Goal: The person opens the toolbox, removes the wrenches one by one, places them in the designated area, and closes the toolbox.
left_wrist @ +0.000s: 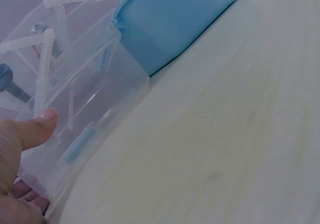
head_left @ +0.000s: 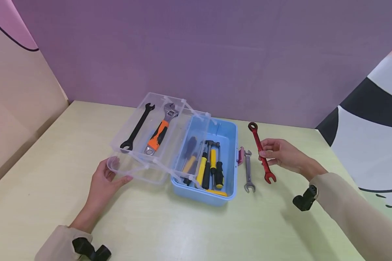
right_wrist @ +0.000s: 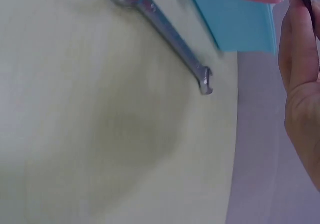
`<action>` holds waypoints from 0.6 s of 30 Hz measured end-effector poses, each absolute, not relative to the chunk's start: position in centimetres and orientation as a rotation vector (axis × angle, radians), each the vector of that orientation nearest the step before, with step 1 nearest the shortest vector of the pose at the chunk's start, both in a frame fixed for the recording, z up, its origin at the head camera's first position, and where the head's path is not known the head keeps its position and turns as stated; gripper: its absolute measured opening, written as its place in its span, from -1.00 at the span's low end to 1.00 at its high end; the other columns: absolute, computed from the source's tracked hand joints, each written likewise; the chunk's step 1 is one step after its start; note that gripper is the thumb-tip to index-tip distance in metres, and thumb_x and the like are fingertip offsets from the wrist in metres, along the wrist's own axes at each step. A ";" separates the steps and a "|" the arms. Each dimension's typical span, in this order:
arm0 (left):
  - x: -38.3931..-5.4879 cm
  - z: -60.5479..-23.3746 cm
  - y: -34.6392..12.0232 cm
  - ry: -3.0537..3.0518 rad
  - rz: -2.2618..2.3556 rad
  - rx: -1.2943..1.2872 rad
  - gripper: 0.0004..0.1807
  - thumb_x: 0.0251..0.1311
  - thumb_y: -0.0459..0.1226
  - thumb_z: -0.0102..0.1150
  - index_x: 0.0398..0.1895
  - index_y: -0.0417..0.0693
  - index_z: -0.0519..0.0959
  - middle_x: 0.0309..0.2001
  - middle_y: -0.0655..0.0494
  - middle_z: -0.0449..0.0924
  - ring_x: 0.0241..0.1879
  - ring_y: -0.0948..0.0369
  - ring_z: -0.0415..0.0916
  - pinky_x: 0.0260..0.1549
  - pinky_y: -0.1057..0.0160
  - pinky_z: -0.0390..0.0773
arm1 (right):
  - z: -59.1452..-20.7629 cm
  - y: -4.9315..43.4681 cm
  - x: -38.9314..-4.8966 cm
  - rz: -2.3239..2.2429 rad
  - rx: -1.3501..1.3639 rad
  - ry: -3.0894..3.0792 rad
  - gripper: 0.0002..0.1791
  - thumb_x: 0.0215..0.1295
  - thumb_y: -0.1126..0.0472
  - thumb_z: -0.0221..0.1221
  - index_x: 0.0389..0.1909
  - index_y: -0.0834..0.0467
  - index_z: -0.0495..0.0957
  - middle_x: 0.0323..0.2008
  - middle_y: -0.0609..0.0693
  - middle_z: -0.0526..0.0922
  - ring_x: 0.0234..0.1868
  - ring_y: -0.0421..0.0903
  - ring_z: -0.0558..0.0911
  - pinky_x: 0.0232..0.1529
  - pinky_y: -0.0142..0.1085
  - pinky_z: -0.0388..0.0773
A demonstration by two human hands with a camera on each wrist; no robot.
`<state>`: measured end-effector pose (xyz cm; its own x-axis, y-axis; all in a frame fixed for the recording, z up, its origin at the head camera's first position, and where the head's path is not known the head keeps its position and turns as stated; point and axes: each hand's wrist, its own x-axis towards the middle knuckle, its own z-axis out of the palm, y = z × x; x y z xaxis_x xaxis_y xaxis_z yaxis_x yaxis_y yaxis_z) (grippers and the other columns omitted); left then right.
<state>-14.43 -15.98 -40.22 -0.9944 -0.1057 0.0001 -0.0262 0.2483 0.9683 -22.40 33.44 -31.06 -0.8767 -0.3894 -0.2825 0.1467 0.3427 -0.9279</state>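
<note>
My left hand point(head_left: 99, 186) grips the near left corner of the clear plastic lid point(head_left: 155, 175) of a toolbox, thumb above and fingers below in the left wrist view. Between the thumb and fingers of my right hand point(head_left: 282, 154) is a red combination wrench point(head_left: 258, 139), held above the table right of the box. Under and left of it lies a silver open-end wrench point(right_wrist: 172, 38). A black wrench point(head_left: 138, 127) and an orange-handled adjustable wrench point(head_left: 159, 135) rest in the clear tray point(head_left: 125, 132), which is swung out left on white link arms.
The blue toolbox base point(head_left: 200, 196) stands open, with a hammer point(head_left: 213, 143) and several yellow-and-black screwdrivers point(head_left: 219, 175) inside. Its pink latch point(head_left: 240, 156) sticks out toward the silver wrench. A purple backdrop point(head_left: 215, 54) rises behind the table point(head_left: 143, 224).
</note>
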 end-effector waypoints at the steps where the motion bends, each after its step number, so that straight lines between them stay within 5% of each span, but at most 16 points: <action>1: -14.4 -40.2 -16.0 -2.433 -1.884 0.130 -0.14 0.07 -0.46 0.31 0.37 -0.37 0.02 0.40 -0.29 0.13 0.44 -0.05 0.07 0.43 0.14 0.16 | -31.3 33.8 -22.3 -1.581 -0.207 2.141 -0.87 0.34 0.34 0.11 -0.18 0.05 0.48 -0.32 -0.12 0.60 -0.27 -0.17 0.63 -0.21 -0.37 0.73; 18: -14.6 -40.3 -15.9 -2.408 -1.876 0.096 -0.19 0.07 -0.48 0.29 0.34 -0.41 0.05 0.38 -0.33 0.15 0.42 -0.08 0.11 0.41 0.15 0.17 | -33.4 37.6 -20.2 -1.900 -0.056 2.004 -0.86 0.35 0.37 0.07 -0.24 0.06 0.53 -0.35 -0.11 0.68 -0.29 -0.20 0.70 -0.25 -0.42 0.73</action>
<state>-14.57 -15.85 -40.31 -0.9942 -0.1034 0.0304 0.0042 0.2445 0.9697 -20.20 37.55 -33.43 -0.9282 -0.2830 -0.2415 0.2260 0.0864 -0.9703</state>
